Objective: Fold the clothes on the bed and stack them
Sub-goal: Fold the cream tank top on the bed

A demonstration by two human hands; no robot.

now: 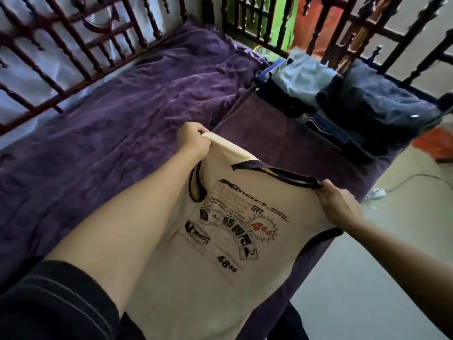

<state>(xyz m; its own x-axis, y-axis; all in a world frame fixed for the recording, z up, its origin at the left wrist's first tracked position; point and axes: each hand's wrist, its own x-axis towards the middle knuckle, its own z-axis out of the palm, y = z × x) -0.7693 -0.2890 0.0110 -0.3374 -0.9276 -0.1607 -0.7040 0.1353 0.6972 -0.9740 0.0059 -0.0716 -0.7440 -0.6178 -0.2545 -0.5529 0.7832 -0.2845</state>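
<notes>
A cream T-shirt (210,273) with dark trim and a black and red print on its front hangs spread out between my hands, above the near right corner of the bed. My left hand (193,141) grips one shoulder of the shirt at its far edge. My right hand (339,204) pinches the other shoulder next to the dark collar band. At the bed's far right end stands a stack of folded clothes (353,104) in dark, blue and light blue cloth.
A purple, wrinkled sheet (103,123) covers the bed. Dark red wooden railings (73,45) run along the left side and the far end. A pale floor (367,278) lies to the right, with a white power strip (376,192) and its cable, and something orange (436,148).
</notes>
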